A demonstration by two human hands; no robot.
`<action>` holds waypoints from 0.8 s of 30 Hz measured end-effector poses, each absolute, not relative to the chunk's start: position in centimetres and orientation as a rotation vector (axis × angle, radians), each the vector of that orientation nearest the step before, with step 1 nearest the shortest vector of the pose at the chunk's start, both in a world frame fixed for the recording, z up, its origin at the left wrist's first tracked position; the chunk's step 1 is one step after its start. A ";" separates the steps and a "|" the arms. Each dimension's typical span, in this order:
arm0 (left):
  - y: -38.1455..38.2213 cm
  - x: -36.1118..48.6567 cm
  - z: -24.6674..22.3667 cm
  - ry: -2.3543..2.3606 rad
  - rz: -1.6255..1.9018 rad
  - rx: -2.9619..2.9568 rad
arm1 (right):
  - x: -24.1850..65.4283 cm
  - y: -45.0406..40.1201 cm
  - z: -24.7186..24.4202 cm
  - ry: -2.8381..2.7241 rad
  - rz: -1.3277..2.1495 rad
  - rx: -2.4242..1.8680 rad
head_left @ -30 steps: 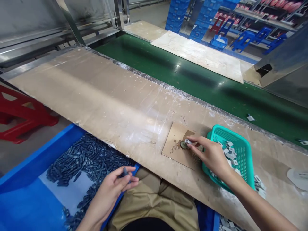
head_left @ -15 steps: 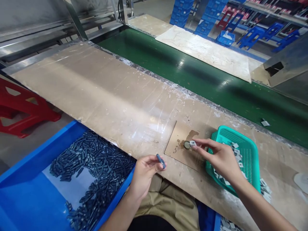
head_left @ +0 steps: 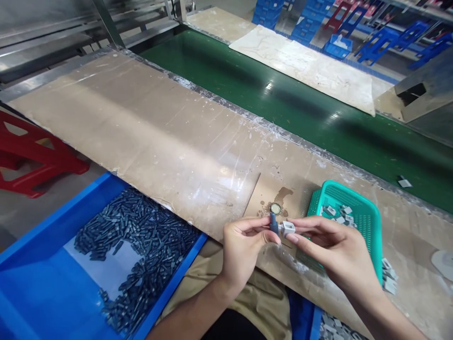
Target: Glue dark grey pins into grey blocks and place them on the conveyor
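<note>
dark blue-grey plastic forms the slim, stepped peg (head_left: 273,223) that the left hand (head_left: 242,250) holds nearly upright, pinched between thumb and fingertips. that forearm slants up from the bottom edge, the palm turned inward. the right hand (head_left: 345,245) reaches in from the lower right, wrist bent and knuckles raised, its thumb and forefinger closed narrowly on a pale grey, square block (head_left: 288,228) with a hollow face. a short stem on the block points at the peg; whether they touch is hard to tell. both pieces are held between the hands over the scuffed brown tabletop (head_left: 159,141), near a smooth tan card (head_left: 256,200) with dark wet blots and a round, crimped-rim cap (head_left: 275,208). beside the right hand sits a teal mesh plastic basket (head_left: 371,222) of pale blocks; a glossy blue bin (head_left: 42,283) holds heaped dark pegs.
</note>
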State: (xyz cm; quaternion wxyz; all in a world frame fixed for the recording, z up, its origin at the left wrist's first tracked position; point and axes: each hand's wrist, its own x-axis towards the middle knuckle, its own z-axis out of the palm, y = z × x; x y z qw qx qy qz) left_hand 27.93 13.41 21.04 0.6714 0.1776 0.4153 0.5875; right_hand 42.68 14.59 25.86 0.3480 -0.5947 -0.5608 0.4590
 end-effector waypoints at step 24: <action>17.7 27.0 20.0 1.041 1.327 1.210 | 43.7 21.7 24.6 -1.585 1.074 -1.607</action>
